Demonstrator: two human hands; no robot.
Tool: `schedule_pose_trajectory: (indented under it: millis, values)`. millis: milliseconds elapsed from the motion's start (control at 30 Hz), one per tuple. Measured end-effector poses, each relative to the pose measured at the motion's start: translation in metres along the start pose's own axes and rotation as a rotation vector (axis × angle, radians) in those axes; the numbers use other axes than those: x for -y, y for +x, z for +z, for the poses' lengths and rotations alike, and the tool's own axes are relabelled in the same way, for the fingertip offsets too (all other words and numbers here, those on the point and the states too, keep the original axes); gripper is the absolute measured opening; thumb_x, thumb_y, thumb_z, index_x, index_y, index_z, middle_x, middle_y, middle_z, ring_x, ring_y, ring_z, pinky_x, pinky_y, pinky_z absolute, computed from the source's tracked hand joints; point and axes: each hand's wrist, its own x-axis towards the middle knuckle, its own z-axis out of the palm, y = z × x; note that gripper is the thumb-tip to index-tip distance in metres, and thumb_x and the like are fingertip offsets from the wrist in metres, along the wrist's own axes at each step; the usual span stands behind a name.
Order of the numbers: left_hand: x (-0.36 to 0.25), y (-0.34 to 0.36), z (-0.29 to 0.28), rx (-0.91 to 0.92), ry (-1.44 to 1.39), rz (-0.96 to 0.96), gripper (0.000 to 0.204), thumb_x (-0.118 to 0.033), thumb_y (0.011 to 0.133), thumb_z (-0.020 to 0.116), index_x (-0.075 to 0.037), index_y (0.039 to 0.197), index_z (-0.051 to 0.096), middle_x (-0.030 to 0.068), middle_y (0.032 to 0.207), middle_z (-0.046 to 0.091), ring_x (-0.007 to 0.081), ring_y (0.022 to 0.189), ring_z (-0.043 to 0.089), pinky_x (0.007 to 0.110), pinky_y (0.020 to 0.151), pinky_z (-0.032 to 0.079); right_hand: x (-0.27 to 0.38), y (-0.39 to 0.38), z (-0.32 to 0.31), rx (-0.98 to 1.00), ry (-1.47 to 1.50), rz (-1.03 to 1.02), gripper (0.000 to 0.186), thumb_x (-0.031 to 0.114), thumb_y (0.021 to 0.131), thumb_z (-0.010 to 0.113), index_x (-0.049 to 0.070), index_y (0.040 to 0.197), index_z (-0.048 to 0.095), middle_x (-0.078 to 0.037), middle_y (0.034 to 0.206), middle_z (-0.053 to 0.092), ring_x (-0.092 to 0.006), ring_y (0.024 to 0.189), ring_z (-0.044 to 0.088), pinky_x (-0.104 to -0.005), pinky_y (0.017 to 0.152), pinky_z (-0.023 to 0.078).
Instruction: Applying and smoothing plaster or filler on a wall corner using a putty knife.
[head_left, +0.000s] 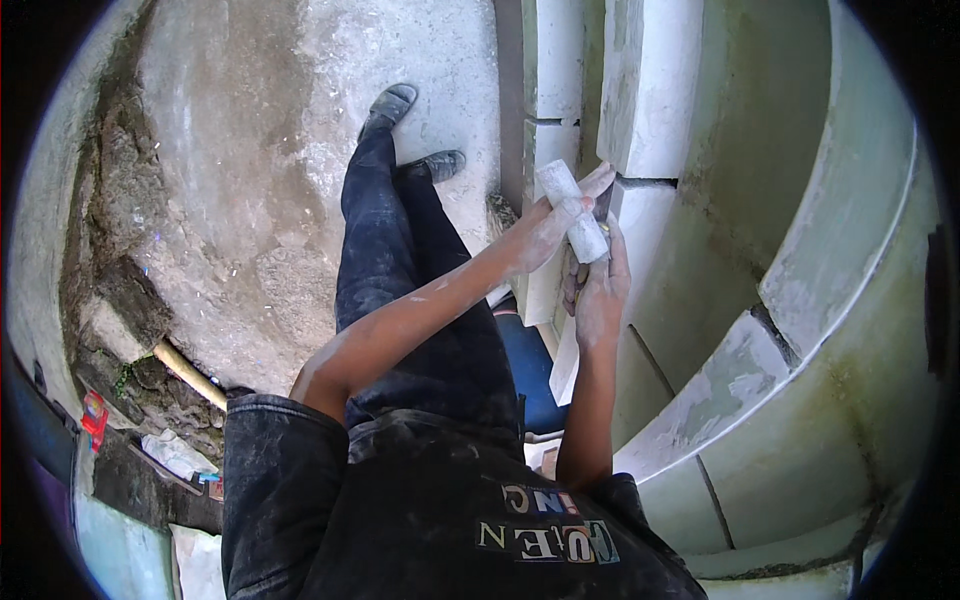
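Note:
My left hand [545, 230], dusted white, grips a whitish cylindrical piece [588, 238] at its middle, held at a slant beside pale slabs. My right hand [601, 295] is just below, fingers curled at the cylinder's lower end; what it holds is partly hidden. A small dark piece [601, 202] shows behind the cylinder between my hands. Both hands are close against a white slab edge [645, 210] with a dark gap across it.
Pale slabs [780, 430] line the right side. A dusty concrete floor [230, 150] lies under my sandaled feet. At left are broken masonry [125, 320], a yellowish pole [190, 375] and a red object [95, 420]. A blue object [530, 360] sits below my hands.

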Motion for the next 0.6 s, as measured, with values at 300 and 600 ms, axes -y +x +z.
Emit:
schedule_pose_trajectory:
  millis: [300,600]
  values:
    - [0.002,0.003,0.003,0.008,-0.003,0.014,0.061,-0.036,0.107,0.037,0.002,0.155,0.03,0.0176,0.166,0.021,0.0257,0.153,0.021,0.034,0.122,0.019,-0.009,0.003,0.002,-0.023,0.041,-0.022,0.05,0.004,0.104,0.034,0.005,0.154,0.035,-0.001,0.077,0.057,-0.0026,0.051,0.044,-0.0203,0.044,0.036]
    - [0.002,0.015,0.002,-0.045,-0.089,-0.031,0.063,-0.036,0.107,0.035,0.005,0.155,0.027,0.0195,0.166,0.019,0.0256,0.154,0.018,0.033,0.123,0.015,-0.004,0.017,0.003,-0.022,0.071,-0.007,0.055,-0.004,0.099,0.035,0.003,0.153,0.037,-0.006,0.085,0.061,-0.0033,0.051,0.046,-0.0207,0.043,0.037]
